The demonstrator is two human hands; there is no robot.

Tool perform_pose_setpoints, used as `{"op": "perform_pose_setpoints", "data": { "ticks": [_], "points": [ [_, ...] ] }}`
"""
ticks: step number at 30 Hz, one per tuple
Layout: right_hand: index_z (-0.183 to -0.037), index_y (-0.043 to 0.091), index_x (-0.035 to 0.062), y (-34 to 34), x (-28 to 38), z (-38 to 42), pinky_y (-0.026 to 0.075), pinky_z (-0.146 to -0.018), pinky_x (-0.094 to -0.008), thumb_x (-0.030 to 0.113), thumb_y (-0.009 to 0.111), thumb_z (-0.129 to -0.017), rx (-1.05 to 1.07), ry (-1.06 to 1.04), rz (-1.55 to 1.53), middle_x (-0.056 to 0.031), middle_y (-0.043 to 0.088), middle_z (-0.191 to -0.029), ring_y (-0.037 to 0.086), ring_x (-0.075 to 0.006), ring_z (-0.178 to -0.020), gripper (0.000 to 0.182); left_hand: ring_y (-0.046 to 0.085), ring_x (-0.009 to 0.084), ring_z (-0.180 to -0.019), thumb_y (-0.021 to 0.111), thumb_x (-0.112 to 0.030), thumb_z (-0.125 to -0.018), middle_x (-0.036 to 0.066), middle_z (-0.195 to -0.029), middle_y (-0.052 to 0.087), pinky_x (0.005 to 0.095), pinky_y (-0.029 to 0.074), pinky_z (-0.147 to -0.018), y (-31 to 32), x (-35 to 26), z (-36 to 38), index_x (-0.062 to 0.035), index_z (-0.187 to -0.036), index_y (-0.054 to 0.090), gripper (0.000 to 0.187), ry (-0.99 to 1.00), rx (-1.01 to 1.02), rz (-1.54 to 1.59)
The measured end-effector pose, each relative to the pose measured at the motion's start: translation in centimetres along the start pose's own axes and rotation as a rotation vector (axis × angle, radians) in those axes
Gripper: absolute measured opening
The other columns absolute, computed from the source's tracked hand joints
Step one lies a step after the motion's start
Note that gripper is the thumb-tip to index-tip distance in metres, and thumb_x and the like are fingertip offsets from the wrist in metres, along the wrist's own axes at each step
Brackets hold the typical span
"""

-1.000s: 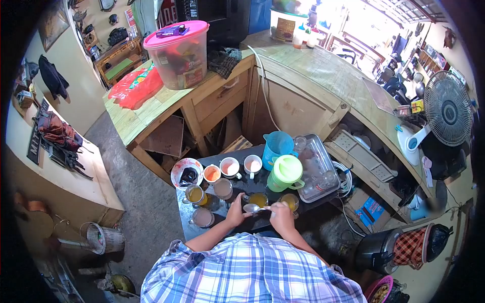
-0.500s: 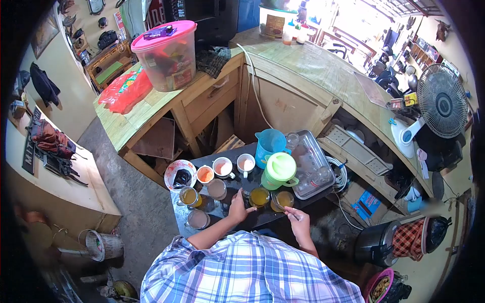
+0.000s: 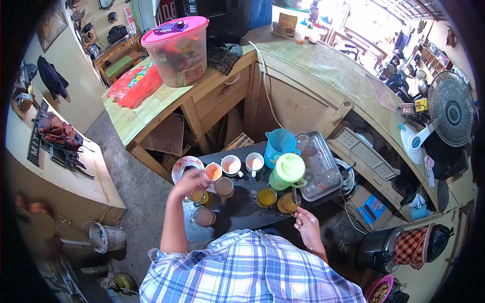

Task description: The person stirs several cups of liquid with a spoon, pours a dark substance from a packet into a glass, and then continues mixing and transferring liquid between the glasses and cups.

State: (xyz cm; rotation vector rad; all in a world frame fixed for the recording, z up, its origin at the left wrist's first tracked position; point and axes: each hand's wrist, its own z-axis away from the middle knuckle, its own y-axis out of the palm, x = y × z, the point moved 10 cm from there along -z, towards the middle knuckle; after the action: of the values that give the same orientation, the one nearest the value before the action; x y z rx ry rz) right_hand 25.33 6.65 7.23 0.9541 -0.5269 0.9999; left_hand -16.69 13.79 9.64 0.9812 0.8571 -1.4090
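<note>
My right hand (image 3: 307,224) grips a spoon (image 3: 294,196) that stands in a glass mug of yellow-brown drink (image 3: 287,204). Just left of that mug is another glass mug of yellow drink (image 3: 266,197). My left hand (image 3: 192,184), smeared by motion, is over the left end of the low table. Beneath and around it are a glass mug of yellow drink (image 3: 196,196), a small cup with orange contents (image 3: 213,172) and a patterned bowl (image 3: 180,168). Its fingers are too blurred to read. Two glasses of brownish drink (image 3: 224,187) stand nearby.
White mugs holding pale powder (image 3: 231,165) stand along the back of the dark table (image 3: 245,222). A blue jug (image 3: 279,144), a green lidded pitcher (image 3: 288,174) and a tray of glasses (image 3: 318,166) are at the right. Wooden counters (image 3: 298,101) rise behind.
My left hand has moved left, from beside the middle yellow mug to the bowl and small orange cup. My right hand stays at its mug with the spoon. The view has shifted slightly.
</note>
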Motion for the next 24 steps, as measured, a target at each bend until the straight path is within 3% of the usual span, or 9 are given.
{"op": "perform_pose_setpoints", "data": {
  "ticks": [2,3,5,8,9,11,12,18,24],
  "points": [
    [-0.118,0.054,-0.0058,-0.3,-0.1,0.2,0.038,-0.055,-0.0204,0.001,0.052,-0.089,-0.009,0.004,0.002,-0.0072,0.057,-0.092,0.045,-0.0064,-0.064,0.030,0.065,0.0176,-0.078,0.060,-0.001,-0.074,0.010,-0.088,0.068,0.0298,0.052,-0.070,-8.7,-0.5,-1.6,-0.0036,-0.105,0.063,0.031,0.319,-0.543,-0.481],
    [-0.118,0.054,-0.0054,-0.6,-0.1,0.4,0.039,-0.056,-0.0206,0.001,0.053,-0.089,-0.017,0.007,0.004,-0.0069,0.057,-0.092,0.045,-0.0065,-0.064,0.030,0.066,0.0258,-0.084,0.062,0.002,-0.070,0.012,-0.092,0.069,0.0346,0.052,-0.075,-10.8,-0.2,-1.5,-0.0042,-0.105,0.063,0.036,0.224,-0.687,-0.751],
    [-0.117,0.055,-0.0048,-1.1,0.0,0.8,0.039,-0.056,-0.0208,0.001,0.053,-0.089,-0.019,0.002,-0.012,-0.0065,0.057,-0.092,0.045,-0.0064,-0.064,0.029,0.063,0.0312,-0.097,0.068,0.003,-0.061,0.013,-0.103,0.067,0.0377,0.051,-0.084,-13.9,3.7,-4.0,-0.0050,-0.105,0.063,0.045,0.037,-0.637,-1.155],
    [-0.117,0.056,-0.0038,-2.2,0.1,1.3,0.039,-0.056,-0.0208,0.001,0.053,-0.089,-0.039,-0.006,-0.029,-0.0057,0.058,-0.091,0.045,-0.0064,-0.064,0.029,0.062,0.0313,-0.100,0.083,-0.004,-0.039,0.013,-0.108,0.064,0.0379,0.051,-0.087,-12.0,5.6,-5.3,-0.0075,-0.111,0.061,0.076,0.254,-0.320,-1.304],
    [-0.116,0.057,-0.0034,-2.7,0.1,1.6,0.039,-0.056,-0.0207,0.001,0.053,-0.089,-0.049,-0.004,-0.027,-0.0053,0.058,-0.091,0.045,-0.0064,-0.064,0.028,0.062,0.0313,-0.100,0.083,-0.004,-0.039,0.013,-0.108,0.064,0.0379,0.051,-0.087,-11.6,5.1,-5.5,-0.0075,-0.111,0.061,0.076,0.262,-0.308,-1.306],
    [-0.117,0.057,-0.0033,-3.7,0.0,1.9,0.039,-0.056,-0.0209,0.001,0.053,-0.089,-0.079,-0.016,-0.038,-0.0052,0.058,-0.090,0.045,-0.0065,-0.064,0.029,0.059,0.0297,-0.107,0.085,-0.010,-0.043,0.012,-0.114,0.063,0.0369,0.049,-0.092,-13.1,7.4,-5.7,-0.0101,-0.113,0.059,0.075,-0.106,-0.245,-1.184],
    [-0.117,0.057,-0.0032,-4.1,0.0,2.0,0.039,-0.056,-0.0210,0.002,0.053,-0.089,-0.097,-0.026,-0.044,-0.0050,0.058,-0.090,0.045,-0.0066,-0.064,0.029,0.061,0.0291,-0.104,0.083,-0.010,-0.048,0.013,-0.109,0.064,0.0368,0.049,-0.090,-13.5,8.2,-6.2,-0.0077,-0.114,0.058,0.071,-0.126,-0.247,-1.181],
    [-0.117,0.057,-0.0033,-4.7,0.2,2.5,0.039,-0.056,-0.0213,0.002,0.054,-0.088,-0.131,-0.029,-0.061,-0.0050,0.058,-0.089,0.046,-0.0066,-0.064,0.029,0.065,0.0296,-0.088,0.072,-0.001,-0.063,0.018,-0.095,0.066,0.0379,0.052,-0.075,-14.8,7.7,-7.1,-0.0018,-0.108,0.058,0.047,0.184,-0.460,-0.887],
    [-0.117,0.056,-0.0029,-4.2,0.2,1.9,0.039,-0.056,-0.0214,0.001,0.054,-0.088,-0.113,-0.013,-0.054,-0.0051,0.058,-0.090,0.046,-0.0068,-0.064,0.029,0.066,0.0274,-0.082,0.065,0.000,-0.067,0.015,-0.086,0.067,0.0341,0.052,-0.075,-16.1,7.7,-7.8,0.0004,-0.104,0.061,0.038,0.207,-0.650,-0.641]
  ]
}}
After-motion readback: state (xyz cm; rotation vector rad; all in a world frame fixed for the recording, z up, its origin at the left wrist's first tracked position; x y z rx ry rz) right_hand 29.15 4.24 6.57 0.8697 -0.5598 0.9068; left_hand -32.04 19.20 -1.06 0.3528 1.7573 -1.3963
